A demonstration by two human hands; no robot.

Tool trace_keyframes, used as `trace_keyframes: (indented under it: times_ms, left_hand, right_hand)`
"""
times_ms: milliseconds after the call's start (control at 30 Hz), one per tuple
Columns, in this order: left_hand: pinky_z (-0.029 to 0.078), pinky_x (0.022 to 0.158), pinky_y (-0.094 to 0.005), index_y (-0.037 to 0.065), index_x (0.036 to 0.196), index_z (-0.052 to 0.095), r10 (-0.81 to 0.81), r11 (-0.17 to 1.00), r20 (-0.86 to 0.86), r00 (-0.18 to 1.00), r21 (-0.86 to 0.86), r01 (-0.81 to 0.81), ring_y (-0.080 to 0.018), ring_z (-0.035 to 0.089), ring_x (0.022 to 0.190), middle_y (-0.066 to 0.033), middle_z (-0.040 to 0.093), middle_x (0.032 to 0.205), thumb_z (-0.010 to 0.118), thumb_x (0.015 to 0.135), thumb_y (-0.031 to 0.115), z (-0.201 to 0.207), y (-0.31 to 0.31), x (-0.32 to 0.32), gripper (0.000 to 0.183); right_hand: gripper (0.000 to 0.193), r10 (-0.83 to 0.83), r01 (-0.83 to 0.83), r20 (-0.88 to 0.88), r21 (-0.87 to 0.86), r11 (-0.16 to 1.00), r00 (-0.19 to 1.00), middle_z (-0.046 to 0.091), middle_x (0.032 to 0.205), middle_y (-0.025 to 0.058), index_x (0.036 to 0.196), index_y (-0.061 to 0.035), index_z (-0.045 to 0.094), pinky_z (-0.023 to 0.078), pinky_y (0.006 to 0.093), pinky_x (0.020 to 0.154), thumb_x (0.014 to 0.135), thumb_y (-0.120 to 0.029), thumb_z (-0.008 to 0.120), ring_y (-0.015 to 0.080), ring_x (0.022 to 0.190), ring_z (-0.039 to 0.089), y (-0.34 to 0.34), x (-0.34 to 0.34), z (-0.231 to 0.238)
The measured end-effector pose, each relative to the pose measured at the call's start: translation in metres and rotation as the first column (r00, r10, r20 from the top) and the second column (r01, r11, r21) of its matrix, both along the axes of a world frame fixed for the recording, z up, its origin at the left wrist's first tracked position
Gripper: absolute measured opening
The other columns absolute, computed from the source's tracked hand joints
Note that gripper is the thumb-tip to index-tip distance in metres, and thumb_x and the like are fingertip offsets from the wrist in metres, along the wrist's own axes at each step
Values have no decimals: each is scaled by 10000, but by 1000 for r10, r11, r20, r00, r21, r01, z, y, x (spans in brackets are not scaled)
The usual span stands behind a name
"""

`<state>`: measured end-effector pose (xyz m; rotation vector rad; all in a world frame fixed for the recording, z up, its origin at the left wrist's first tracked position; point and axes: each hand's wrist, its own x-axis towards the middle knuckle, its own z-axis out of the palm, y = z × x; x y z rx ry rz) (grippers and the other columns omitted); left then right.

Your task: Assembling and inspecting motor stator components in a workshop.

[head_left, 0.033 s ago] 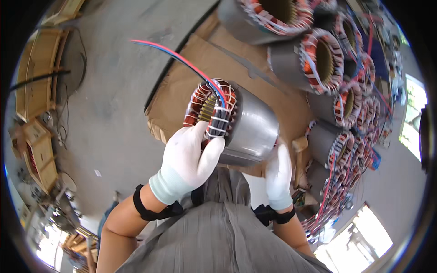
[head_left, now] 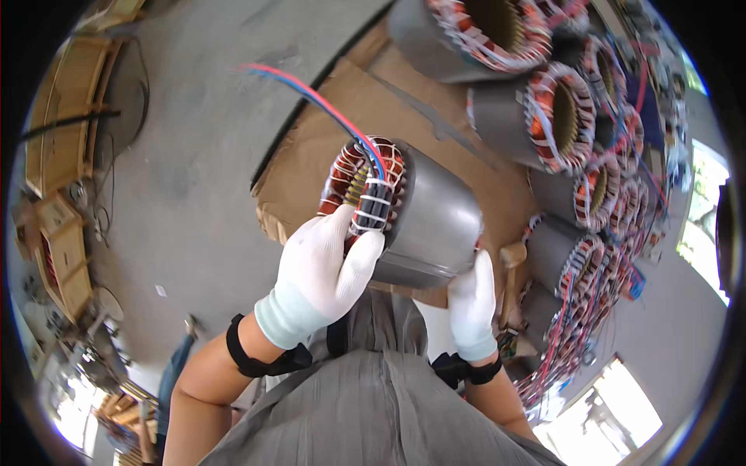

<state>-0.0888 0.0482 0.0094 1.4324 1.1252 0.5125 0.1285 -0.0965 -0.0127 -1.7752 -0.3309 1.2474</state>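
A motor stator (head_left: pixel 435 213), a grey metal cylinder with laced copper windings at its left end, lies tilted between my gloved hands. Blue, red and black lead wires (head_left: pixel 330 105) rise from its winding and curve up to the left. My left hand (head_left: pixel 322 260), in a white glove, wraps the winding end, fingers inside the bore and thumb over a black-sleeved, white-tied section. At the opposite end, my right hand (head_left: pixel 472 303), also gloved, is pressed against the lower right rim; some of its fingers are hidden behind the cylinder.
Brown cardboard (head_left: pixel 311 159) covers the surface under the stator. Several more stators (head_left: pixel 505 120) with loose leads crowd the right side. A wooden mallet (head_left: pixel 513 255) lies right of my right hand. Wooden crates (head_left: pixel 70 116) stand on the floor far left; another person's leg (head_left: pixel 177 361) shows lower left.
The row of stators and the cardboard have shifted slightly right in view. The held stator has turned a little, its right end slightly lower. Both hands keep their hold.
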Motion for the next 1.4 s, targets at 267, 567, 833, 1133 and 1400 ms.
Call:
trace_keyframes:
  times_ms: [267, 567, 833, 1133, 1400]
  left_hand:
    - [516, 679, -462, 10, 951, 583, 208, 921, 110, 972, -355, -157, -419, 661, 778, -227, 631, 779, 610, 996, 290, -18, -19, -19, 285]
    - [471, 701, -443, -42, 1173, 588, 150, 983, 355, 923, 44, -177, -371, 625, 752, -181, 650, 871, 690, 792, 166, -58, -15, -6, 446]
    - [351, 713, -429, -10, 991, 604, 24, 981, 365, 931, 168, -92, -340, 485, 696, -136, 543, 788, 690, 742, 340, -95, -9, 5, 438]
    - [394, 768, -450, 6, 1043, 621, -83, 972, 391, 917, 233, -12, -338, 540, 815, -133, 596, 917, 676, 898, 454, -104, 9, 2, 474]
    - [513, 879, -442, 29, 986, 699, -74, 989, 112, 991, 134, 59, -343, 650, 877, -111, 683, 938, 734, 867, 541, -58, -9, -9, 526]
  right_hand:
    - [525, 6, -2, -194, 22, 1000, 981, 469, 1541, 106, 1588, -69, 330, 346, 417, 1193, 1141, -344, 296, 239, 1399, 467, 33, -43, 29]
    - [589, 502, -377, 470, -339, 862, 726, 595, 1306, 106, 1459, -2, 461, 480, 365, 1045, 949, -156, 712, 210, 1193, 599, 73, -45, 36]
    - [542, 604, -382, 689, -473, 794, 401, 617, 1182, 74, 1398, -4, 479, 548, 300, 911, 942, -181, 711, 154, 1061, 638, 76, 0, 18]
    - [583, -315, 302, 131, 112, 947, 940, 603, 1285, 153, 1468, 13, 401, 591, 350, 891, 978, -179, 650, 232, 1080, 666, 50, -16, -2]
    - [512, -11, 23, 119, -103, 994, 993, 534, 1443, 73, 1487, -95, 421, 449, 455, 1100, 1119, -441, 336, 247, 1304, 535, 51, -22, 22]
